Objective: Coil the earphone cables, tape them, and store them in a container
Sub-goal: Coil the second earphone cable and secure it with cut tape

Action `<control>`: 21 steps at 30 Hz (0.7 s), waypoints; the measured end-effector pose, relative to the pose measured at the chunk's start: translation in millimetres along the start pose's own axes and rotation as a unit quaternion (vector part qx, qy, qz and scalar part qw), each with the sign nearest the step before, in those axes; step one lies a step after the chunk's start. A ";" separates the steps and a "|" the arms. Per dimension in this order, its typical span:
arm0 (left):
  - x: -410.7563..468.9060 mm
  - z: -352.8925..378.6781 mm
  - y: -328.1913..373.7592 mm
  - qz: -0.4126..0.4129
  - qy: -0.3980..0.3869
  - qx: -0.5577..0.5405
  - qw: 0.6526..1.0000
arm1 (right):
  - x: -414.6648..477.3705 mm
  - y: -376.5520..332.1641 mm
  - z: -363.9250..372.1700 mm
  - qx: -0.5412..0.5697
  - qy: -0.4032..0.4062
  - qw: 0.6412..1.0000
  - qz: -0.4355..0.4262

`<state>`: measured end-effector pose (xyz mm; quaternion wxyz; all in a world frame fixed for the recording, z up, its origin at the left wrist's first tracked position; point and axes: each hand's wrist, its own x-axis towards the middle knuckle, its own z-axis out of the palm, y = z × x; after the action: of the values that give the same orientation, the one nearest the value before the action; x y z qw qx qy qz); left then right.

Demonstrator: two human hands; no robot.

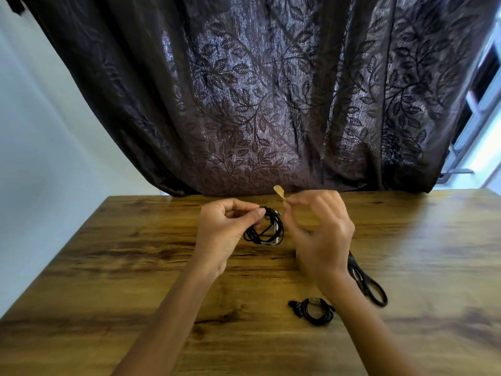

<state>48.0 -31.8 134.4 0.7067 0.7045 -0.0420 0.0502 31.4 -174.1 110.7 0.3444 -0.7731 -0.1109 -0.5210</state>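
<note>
My left hand (223, 229) pinches a coiled black earphone cable (267, 229) at its upper left and holds it just above the wooden table (135, 267). To the right of the coil, my right hand (320, 234) pinches a short strip of tan tape (280, 193) between thumb and fingertips; the strip sticks up above the coil. A second coiled black earphone cable (311, 310), bound with a band of tape, lies on the table near my right forearm.
Black-handled scissors (366, 283) lie on the table right of my right wrist, partly hidden by it. A dark leaf-patterned curtain (271, 104) hangs behind the table's far edge. A window frame (477, 104) shows at the right.
</note>
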 end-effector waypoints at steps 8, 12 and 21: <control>-4.1 4.6 3.1 0.005 0.003 -0.015 1.000 | -14.7 -4.6 10.0 -0.097 -0.017 0.985 -0.140; -5.6 4.8 3.9 -0.003 0.001 -0.021 1.000 | -14.1 -6.4 11.3 -0.094 -0.030 0.986 -0.133; -5.6 4.6 5.0 -0.024 -0.022 -0.064 0.997 | -12.5 -9.8 7.5 -0.096 -0.057 0.988 -0.110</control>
<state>41.9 -36.5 138.7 0.7504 0.6593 -0.0440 0.0147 26.2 -159.6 102.1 0.2020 -0.8141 -0.1637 -0.5193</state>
